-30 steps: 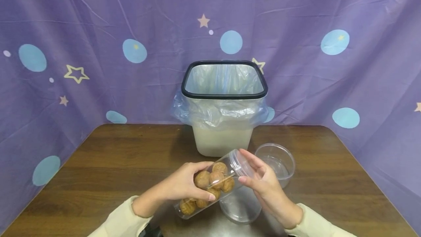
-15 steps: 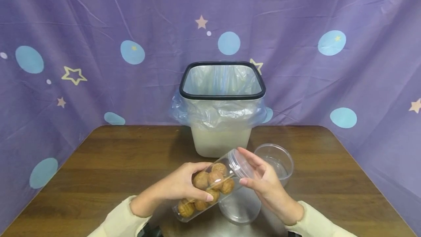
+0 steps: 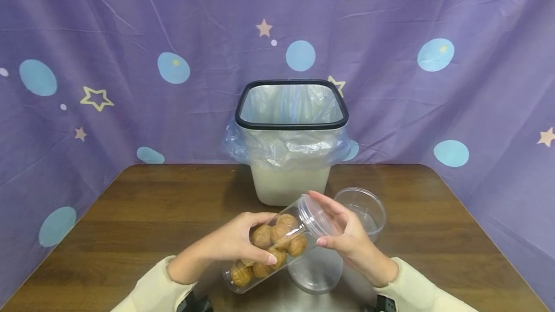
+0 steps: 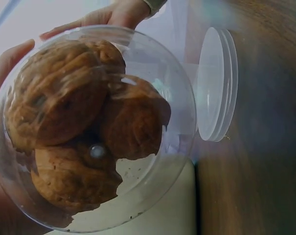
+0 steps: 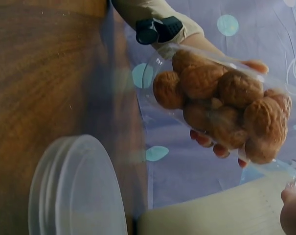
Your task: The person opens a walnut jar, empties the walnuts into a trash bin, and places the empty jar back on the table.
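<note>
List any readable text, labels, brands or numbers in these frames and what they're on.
None readable.
The clear jar of walnuts held by the left hand and right hand has no label.
The bin, empty tub, lid and star-and-dot cloth carry no words.
</note>
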Motion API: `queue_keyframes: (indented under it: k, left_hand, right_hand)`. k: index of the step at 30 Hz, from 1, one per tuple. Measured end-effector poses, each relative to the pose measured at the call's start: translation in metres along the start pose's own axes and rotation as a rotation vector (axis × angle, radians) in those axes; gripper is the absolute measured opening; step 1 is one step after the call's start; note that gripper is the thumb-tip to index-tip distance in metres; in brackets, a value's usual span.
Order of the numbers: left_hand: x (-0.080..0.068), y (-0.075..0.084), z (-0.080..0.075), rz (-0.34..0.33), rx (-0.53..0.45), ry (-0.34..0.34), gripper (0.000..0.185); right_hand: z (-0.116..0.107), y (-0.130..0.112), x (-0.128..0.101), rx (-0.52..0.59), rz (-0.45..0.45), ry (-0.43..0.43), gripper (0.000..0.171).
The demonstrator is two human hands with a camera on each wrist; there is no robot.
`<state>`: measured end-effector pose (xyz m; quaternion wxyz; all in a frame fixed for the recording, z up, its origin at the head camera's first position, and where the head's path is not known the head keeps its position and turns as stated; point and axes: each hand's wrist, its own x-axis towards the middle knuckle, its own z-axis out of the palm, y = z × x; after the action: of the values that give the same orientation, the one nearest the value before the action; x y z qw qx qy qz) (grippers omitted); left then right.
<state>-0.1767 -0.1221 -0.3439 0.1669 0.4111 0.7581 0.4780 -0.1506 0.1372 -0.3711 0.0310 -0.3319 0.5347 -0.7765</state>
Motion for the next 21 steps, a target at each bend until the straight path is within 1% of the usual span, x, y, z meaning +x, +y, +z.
queue_keyframes:
  k: [6, 9, 13, 16, 17, 21]
  left_hand:
    - [-0.001, 0.000, 0.000, 0.001, -0.024, -0.011, 0.050]
    - [-0.002, 0.000, 0.001, -0.008, -0.056, -0.027, 0.050]
    - [-0.002, 0.000, 0.002, 0.013, -0.110, -0.049, 0.050]
    - [-0.002, 0.002, 0.000, 0.017, -0.124, -0.049, 0.050]
    - [-0.002, 0.002, 0.000, 0.009, -0.127, -0.048, 0.050]
    - [-0.003, 0.003, -0.001, -0.003, -0.137, -0.044, 0.050]
  right_hand:
    - [-0.006, 0.002, 0.004, -0.005, -0.035, -0.082, 0.080]
    - [-0.009, 0.004, 0.004, -0.003, -0.036, -0.113, 0.081]
    - [-0.011, 0.005, 0.007, 0.017, -0.049, -0.145, 0.082]
    - [-0.011, 0.004, 0.009, 0.037, -0.055, -0.159, 0.082]
    - [-0.011, 0.003, 0.010, 0.041, -0.054, -0.160, 0.082]
    - [-0.011, 0.001, 0.009, 0.046, -0.021, -0.150, 0.080]
